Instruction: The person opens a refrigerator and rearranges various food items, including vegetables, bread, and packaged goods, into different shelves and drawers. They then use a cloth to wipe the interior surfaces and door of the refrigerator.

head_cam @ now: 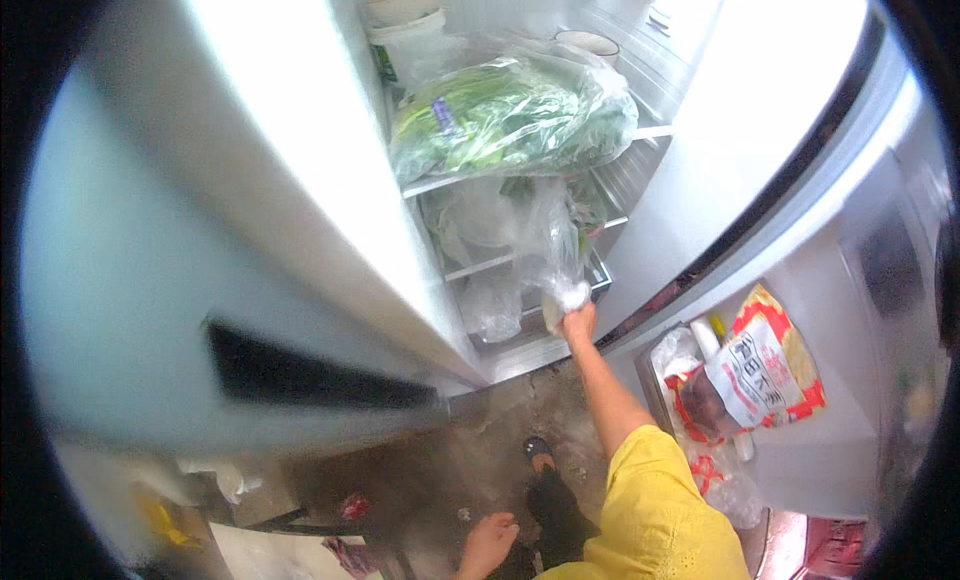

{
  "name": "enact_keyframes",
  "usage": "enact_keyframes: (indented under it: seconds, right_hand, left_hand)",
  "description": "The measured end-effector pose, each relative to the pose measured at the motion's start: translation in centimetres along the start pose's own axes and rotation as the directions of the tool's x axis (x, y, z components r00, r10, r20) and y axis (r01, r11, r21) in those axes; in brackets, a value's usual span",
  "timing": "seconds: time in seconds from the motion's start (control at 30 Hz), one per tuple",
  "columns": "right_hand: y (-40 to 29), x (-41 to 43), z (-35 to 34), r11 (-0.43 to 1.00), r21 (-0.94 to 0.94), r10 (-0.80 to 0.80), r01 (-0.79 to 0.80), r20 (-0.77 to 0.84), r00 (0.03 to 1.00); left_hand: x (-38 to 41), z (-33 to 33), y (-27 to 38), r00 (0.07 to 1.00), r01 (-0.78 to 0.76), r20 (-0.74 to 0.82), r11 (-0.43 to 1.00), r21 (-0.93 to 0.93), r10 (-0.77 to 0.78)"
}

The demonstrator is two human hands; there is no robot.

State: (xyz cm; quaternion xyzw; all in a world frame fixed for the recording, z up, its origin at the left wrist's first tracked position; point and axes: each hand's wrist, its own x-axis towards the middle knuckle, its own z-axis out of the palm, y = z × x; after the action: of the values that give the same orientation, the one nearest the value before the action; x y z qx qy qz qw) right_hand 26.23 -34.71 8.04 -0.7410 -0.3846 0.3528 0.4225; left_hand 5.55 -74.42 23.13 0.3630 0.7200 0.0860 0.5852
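My right hand point(579, 323) reaches into an open refrigerator and grips the gathered end of a clear plastic bag point(559, 242). That bag extends up onto a lower shelf. My left hand point(492, 536) hangs low over the floor with its fingers curled, and nothing shows in it. On the shelf above my right hand lies a large clear plastic bag of green leafy vegetables point(517, 119). Another clear plastic bag point(491, 310) sits lower, left of my right hand. What the gripped bag holds cannot be made out.
The refrigerator door point(187, 280) stands at the left. Stacked tubs point(405, 14) and a rimmed bowl point(589, 44) stand at the back. At the right, the other door's shelf holds a red and white printed food bag point(757, 370). A pale board point(277, 554) lies at lower left.
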Motion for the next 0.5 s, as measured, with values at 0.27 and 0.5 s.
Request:
enact_keyframes:
  seconds: [0.27, 0.5]
  right_hand:
    - [12.2, 15.4, 5.1, 0.897, 0.441, -0.061, -0.011, 0.149, 0.987]
    - [3.1, -0.7, 12.0, 0.991, 0.059, 0.071, -0.117, 0.512, 0.856]
  left_hand:
    - [9.7, 0.4, 2.4, 0.944, -0.325, -0.033, 0.942, 0.087, 0.328]
    - [10.3, 1.9, 0.0, 0.923, -0.336, -0.089, 0.898, 0.284, 0.374]
